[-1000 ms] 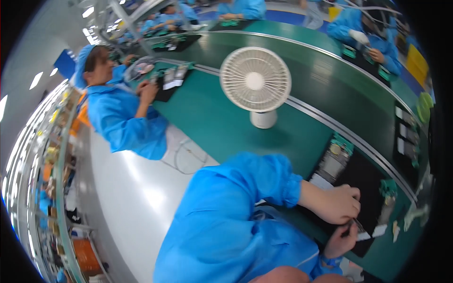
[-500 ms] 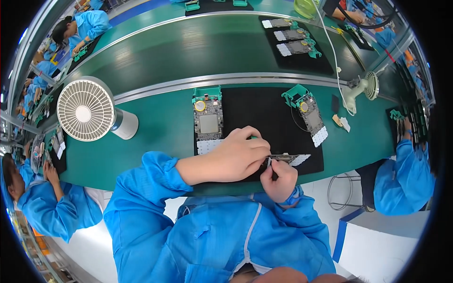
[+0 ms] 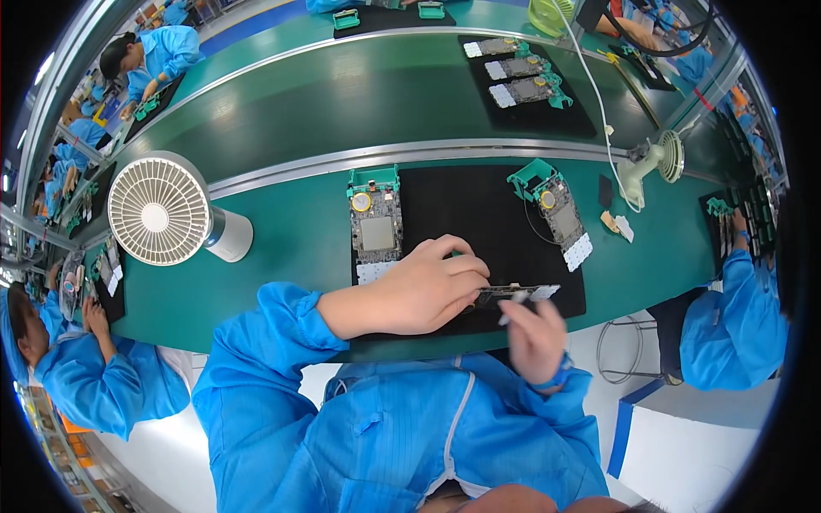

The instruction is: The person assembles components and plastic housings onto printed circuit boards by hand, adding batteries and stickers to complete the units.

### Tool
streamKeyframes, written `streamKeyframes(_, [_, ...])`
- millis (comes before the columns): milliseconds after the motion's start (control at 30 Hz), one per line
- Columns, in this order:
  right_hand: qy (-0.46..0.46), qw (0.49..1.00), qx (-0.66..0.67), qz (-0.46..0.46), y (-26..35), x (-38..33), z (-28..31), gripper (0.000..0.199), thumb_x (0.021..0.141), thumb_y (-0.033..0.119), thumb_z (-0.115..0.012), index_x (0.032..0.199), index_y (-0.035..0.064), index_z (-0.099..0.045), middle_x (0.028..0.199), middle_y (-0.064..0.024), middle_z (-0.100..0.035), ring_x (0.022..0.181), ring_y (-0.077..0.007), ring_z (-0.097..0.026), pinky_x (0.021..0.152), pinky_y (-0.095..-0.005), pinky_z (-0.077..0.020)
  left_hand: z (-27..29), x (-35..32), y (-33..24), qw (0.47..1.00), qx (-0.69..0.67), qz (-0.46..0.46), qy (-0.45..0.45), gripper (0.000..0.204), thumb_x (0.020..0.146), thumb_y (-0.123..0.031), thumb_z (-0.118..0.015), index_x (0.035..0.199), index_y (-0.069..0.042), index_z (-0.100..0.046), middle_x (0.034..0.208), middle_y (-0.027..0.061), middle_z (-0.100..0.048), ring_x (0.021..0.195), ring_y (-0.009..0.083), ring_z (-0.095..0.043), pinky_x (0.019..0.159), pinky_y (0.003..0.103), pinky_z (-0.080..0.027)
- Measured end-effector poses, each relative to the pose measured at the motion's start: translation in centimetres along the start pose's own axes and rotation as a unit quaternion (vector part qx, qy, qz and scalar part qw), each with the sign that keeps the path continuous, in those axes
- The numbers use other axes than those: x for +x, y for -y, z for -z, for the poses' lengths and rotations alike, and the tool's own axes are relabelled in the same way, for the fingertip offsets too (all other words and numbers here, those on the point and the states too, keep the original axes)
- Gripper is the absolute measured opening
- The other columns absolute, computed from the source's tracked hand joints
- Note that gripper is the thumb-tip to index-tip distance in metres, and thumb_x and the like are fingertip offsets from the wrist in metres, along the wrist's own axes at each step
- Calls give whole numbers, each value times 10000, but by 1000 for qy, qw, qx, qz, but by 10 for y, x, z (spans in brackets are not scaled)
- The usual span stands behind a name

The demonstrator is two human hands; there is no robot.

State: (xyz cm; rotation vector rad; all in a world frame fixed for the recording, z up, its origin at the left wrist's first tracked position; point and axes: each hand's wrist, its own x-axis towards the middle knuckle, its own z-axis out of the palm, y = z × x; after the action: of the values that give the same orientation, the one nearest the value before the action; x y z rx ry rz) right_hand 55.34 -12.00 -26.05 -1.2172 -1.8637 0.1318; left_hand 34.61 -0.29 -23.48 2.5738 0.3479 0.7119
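My left hand is closed around one end of a circuit board, which it holds edge-on above the black mat. A bit of green shows between its fingers, and the gripped end is hidden. Close to the board's free, white-covered end is my right hand, smeared by motion. Something small and pale shows by its fingertips, too blurred to name. A board with a green plastic bracket lies upright on the mat's left side. Another bracketed board lies slanted at the right, with a thin wire beside it.
A white fan stands at the left, a smaller pale-green fan at the right with its white cable. Small scraps lie beside the mat. Beyond the metal rail, three boards rest on another mat. Co-workers sit on both sides.
My right hand has drawn back from the board, down and to the right, and its fingers have straightened somewhat. The left hand keeps its hold in nearly the same place.
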Motion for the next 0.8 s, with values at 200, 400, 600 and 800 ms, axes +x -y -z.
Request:
streamKeyframes(200, [110,977,-182,-8,-2,33,52,412,685,218,-793,1048,62,-676,993,-107,-568,941,-303,-534,810,-398,-454,1,6,1,999,-31,-25,13,275,829,-21,-615,1102,-41,-591,1188,143,-520,1100,357,-485,955,441,-427])
streamKeyframes(400, [202,976,-51,70,-11,54,37,142,760,140,-725,867,89,-646,883,-77,-514,857,-286,-524,711,-381,-460,15,5,-10,999,-25,-43,-19,435,749,41,-677,1142,-63,-522,1244,170,-479,1194,404,-459,991,480,-406])
streamKeyframes(600, [112,973,140,-148,-39,73,17,109,828,156,-699,893,69,-692,761,-80,-504,695,-248,-533,628,-366,-439,39,4,-5,981,52,30,-185,419,817,35,-610,1193,-53,-449,1290,197,-454,1263,416,-439,1037,489,-366])
streamKeyframes(800, [18,848,381,-368,-50,62,-45,229,921,198,-630,995,-18,-648,791,-27,-615,727,-79,-526,648,-261,-440,44,7,-19,990,58,1,-126,434,777,24,-659,1172,-48,-495,1261,183,-476,1211,412,-468,1007,485,-394])
